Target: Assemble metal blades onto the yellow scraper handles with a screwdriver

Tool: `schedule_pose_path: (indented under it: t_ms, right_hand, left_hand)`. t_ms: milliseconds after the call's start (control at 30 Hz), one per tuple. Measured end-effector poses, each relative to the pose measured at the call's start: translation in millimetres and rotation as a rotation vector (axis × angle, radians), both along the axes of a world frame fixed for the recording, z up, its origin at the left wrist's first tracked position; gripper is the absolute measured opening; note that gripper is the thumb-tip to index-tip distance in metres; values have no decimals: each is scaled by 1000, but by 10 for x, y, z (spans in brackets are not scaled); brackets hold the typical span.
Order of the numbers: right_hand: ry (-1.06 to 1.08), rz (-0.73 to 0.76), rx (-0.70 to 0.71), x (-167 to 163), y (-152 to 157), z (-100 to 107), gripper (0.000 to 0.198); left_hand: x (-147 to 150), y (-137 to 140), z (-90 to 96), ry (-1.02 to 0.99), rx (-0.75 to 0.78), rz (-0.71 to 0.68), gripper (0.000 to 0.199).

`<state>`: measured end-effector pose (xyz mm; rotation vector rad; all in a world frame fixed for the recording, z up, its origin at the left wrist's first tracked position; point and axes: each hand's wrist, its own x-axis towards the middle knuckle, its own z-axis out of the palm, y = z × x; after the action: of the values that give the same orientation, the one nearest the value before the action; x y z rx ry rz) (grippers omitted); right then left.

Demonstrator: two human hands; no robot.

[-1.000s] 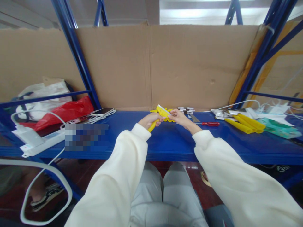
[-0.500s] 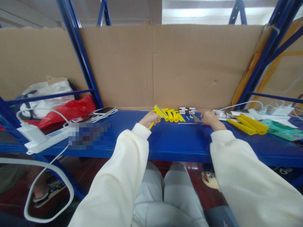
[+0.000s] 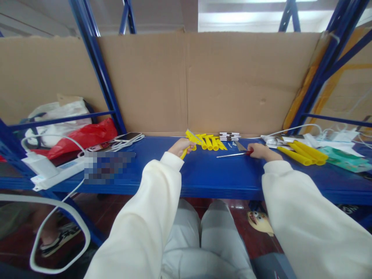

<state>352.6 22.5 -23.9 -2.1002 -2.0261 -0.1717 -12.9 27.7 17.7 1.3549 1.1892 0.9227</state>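
Observation:
My left hand [image 3: 180, 146] is closed around the handle of a yellow scraper [image 3: 194, 138], its wide head tilted up and to the right. My right hand [image 3: 258, 150] grips the dark red handle of a screwdriver [image 3: 232, 155]; the long thin shaft points left, low over the blue shelf. Just right of the scraper lie several yellow tubular handles [image 3: 214, 144] in a row. Beyond the screwdriver are a flat metal blade [image 3: 240, 145], small white pieces [image 3: 232, 144] too small to make out, and a stack of black-and-white packets [image 3: 229, 136].
More yellow tubes [image 3: 305, 153] and a green packet [image 3: 345, 158] lie on the right of the blue shelf [image 3: 215, 174]. On the left are a power strip [image 3: 58, 170], cables and a red bag [image 3: 84, 135]. Cardboard [image 3: 232, 81] stands along the back.
My right hand has taken up the screwdriver, which lay flat, and its shaft now slants, nearer to me. My left hand has shifted slightly left with the scraper.

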Motion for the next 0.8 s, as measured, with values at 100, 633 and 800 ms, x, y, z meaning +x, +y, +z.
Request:
schedule_pose_path:
  t_ms: [100,633,800]
  right_hand:
    - [42,102,102,-12,12,-3,10]
    - [387,420,336,-379,-66,61,25]
    - [358,405,322,-395,-68,64,20]
  left_hand:
    - [8,9,-10,29,5,9,20]
    - [21,21,-22,103,5,32,22]
    - [48,-13,-9,115,24,44,25]
